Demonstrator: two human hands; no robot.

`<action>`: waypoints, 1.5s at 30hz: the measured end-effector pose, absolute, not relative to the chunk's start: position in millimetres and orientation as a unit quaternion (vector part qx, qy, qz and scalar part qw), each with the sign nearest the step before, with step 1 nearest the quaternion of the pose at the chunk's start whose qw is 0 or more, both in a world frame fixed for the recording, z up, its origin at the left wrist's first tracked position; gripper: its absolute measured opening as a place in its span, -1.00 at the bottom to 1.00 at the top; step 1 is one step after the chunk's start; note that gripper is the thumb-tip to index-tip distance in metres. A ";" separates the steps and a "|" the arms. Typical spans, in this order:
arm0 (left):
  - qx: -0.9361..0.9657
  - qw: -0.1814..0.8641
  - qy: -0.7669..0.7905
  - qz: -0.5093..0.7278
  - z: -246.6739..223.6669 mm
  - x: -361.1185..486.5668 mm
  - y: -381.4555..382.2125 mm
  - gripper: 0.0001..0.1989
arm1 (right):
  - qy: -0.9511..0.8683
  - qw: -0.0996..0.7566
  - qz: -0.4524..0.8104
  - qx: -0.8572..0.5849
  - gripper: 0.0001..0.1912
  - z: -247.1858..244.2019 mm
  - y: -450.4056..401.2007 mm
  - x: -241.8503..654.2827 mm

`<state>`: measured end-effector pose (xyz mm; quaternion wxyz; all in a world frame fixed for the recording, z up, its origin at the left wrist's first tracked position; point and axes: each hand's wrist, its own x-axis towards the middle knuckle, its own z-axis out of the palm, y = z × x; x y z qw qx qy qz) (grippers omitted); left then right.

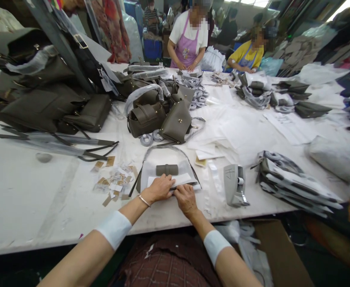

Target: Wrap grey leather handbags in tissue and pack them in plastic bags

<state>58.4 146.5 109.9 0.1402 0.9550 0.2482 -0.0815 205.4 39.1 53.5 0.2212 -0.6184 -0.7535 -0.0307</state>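
Lying crosswise: handbag (166, 170), strap (170, 147) away.

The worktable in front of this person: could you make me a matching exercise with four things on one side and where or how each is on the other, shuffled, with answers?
Things
1. handbag
2. tape dispenser
3. small cards
4. bracelet

Places and states
A. scattered on the table, left of both hands
B. around the left wrist
C. touched by the left hand and the right hand
D. grey, with dark handwriting on it

Right pairs: 1-C, 2-D, 3-A, 4-B
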 end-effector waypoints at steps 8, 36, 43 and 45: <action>0.951 0.115 0.287 -0.018 85.4 53.0 126.8 -0.63 | -0.312 0.456 0.298 -0.778 -0.76 52.4 -1.3 204.6; 0.949 0.081 0.294 0.080 48.1 49.7 103.6 -0.42 | 0.119 0.639 0.470 -0.597 -0.49 40.7 28.3 197.3; 0.951 0.081 0.288 0.072 45.4 46.1 105.8 -0.39 | 0.167 0.620 0.446 -0.624 -0.61 41.5 48.2 193.4; 0.953 0.070 0.288 0.070 49.0 46.3 105.6 -0.41 | 0.177 0.613 0.449 -0.626 -0.65 43.4 48.3 194.8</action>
